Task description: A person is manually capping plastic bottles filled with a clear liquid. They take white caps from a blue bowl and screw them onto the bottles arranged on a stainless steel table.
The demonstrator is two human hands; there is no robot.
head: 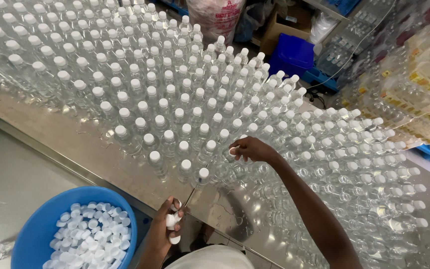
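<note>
My right hand [251,148] reaches over a steel table [75,144] packed with several clear plastic bottles [167,142]. Its fingertips pinch a white cap [233,150] above a bottle in the front rows. Most bottles to the left and behind wear white caps; a few bottles [255,174] just below my right hand stand without caps. My left hand [170,221] hangs near the table's front edge, shut on a few white caps [171,220]. A blue tub [41,224] full of loose white caps [88,236] sits at the lower left, beside my left hand.
More capped bottles [374,164] lie stacked at the right. A blue crate [292,54], a cardboard box [287,22] and a tied plastic sack [214,17] stand behind the table. Packed bottles [424,84] with yellow labels fill the far right.
</note>
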